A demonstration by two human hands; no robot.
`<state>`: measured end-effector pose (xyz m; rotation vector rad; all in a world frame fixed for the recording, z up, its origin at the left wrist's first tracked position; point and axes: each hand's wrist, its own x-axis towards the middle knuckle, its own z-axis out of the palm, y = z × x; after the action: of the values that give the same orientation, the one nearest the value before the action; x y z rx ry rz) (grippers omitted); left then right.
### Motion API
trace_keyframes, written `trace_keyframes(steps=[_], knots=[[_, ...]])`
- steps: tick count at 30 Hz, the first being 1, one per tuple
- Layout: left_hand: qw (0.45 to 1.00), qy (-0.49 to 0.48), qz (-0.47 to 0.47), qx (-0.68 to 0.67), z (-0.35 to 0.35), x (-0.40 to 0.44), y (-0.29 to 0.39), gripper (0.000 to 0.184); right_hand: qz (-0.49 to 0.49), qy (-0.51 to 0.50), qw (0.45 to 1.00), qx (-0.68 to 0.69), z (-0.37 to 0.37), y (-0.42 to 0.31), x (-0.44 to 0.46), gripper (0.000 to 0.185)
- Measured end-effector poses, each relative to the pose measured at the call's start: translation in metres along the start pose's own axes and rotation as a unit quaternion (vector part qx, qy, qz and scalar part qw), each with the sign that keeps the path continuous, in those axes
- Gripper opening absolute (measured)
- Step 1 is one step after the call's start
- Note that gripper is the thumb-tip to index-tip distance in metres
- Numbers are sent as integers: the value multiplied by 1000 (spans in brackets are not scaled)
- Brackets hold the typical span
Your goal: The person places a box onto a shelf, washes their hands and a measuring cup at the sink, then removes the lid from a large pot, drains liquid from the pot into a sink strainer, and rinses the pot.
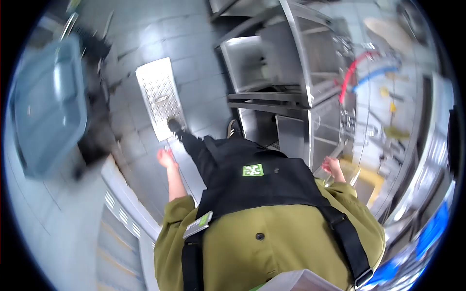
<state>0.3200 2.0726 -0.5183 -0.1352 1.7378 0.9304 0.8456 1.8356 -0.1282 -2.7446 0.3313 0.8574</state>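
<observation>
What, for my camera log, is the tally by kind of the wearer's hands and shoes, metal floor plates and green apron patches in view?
Hands: 2 (left hand, right hand)
Shoes: 2 (left shoe, right shoe)
Metal floor plate: 1
Green apron patch: 1
Total: 6

The left arm [176,185] sticks out on its own side, with a bare wrist [172,168]. The left hand [166,157] is at the end. The right arm [339,176] points out too, with the right hand [332,166] in front. The hands are well apart. The fingers [162,153] look loose and a bit bent, but they're blurry.
</observation>
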Motion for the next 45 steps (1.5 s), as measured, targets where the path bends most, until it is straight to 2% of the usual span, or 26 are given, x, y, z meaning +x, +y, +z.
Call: trace_keyframes(steps=[2, 5, 7, 10, 12, 15, 16, 17, 18, 19, 20, 21, 23, 24, 26, 27, 29, 30, 31, 33, 36, 39, 40, 42, 43, 45], knots=[[993, -9, 104, 49, 37, 8, 5, 28, -1, -17, 999, 35, 5, 17, 9, 21], [962, -104, 229, 106, 145, -74, 58, 24, -26, -49, 993, 100, 4, 64, 68, 18], [893, -244, 361, 116, 219, -152, 71, 25, -17, -5, 994, 112, 7, 70, 82, 20], [781, -403, 472, 63, 317, -314, 45, 21, -51, 6, 972, 228, 3, 82, 121, 26], [687, -546, 473, 84, 354, -414, -14, 15, -57, 17, 948, 314, 12, 99, 172, 22], [425, -746, 446, 253, 381, -526, -142, 14, -77, 19, 928, 363, 38, 112, 234, 20], [378, -790, 343, 340, 386, -547, -193, 18, -85, 11, 910, 406, 46, 113, 238, 20], [345, -810, 294, 373, 390, -552, -250, 20, -84, -9, 893, 442, 40, 105, 223, 20], [281, -787, 324, 444, 398, -552, -296, 25, -82, -26, 868, 488, 43, 107, 222, 19], [268, -736, 341, 520, 408, -535, -342, 33, -100, -38, 852, 512, 58, 116, 229, 19], [221, -650, 484, 542, 420, -508, -383, 43, -68, -47, 839, 537, 42, 111, 209, 20], [309, -576, 454, 605, 433, -493, -415, 45, -74, -33, 836, 543, 45, 119, 212, 21], [307, -506, 496, 635, 456, -455, -453, 49, -76, -6, 825, 560, 41, 129, 215, 21], [304, -471, 518, 647, 467, -442, -465, 51, -98, 21, 850, 517, 33, 130, 217, 20], [253, -517, 494, 652, 483, -423, -472, 50, -141, 79, 891, 424, 19, 128, 230, 18], [230, -541, 480, 652, 485, -421, -474, 50, -142, 87, 869, 466, 25, 123, 247, 16], [326, -609, 281, 666, 475, -430, -469, 48, -201, 58, 806, 554, -14, 90, 262, 17], [371, -631, 177, 658, 472, -443, -466, 47, -204, 32, 841, 501, -19, 78, 282, 20], [342, -656, 188, 646, 470, -466, -467, 46, -209, 8, 871, 445, -27, 67, 306, 24], [287, -693, 208, 628, 454, -498, -464, 44, -173, -23, 972, 156, -40, 44, 348, 43], [251, -693, 241, 631, 458, -501, -462, 39, -14, -62, 927, 370, 10, 30, 407, 58], [241, -728, 165, 621, 458, -536, -451, 34, 40, -32, 793, 607, 7, -9, 397, 63], [247, -722, 150, 628, 465, -537, -450, 33, -31, -76, 845, 529, -5, -3, 382, 62], [342, -706, 29, 620, 488, -555, -448, 35, -171, -159, 904, 358, -39, 15, 347, 61], [349, -686, 25, 637, 501, -567, -444, 36, -264, -44, 912, 311, -35, 26, 335, 60], [255, -712, 14, 654, 537, -551, -447, 38, -317, -37, 938, 136, -57, 56, 333, 55]])
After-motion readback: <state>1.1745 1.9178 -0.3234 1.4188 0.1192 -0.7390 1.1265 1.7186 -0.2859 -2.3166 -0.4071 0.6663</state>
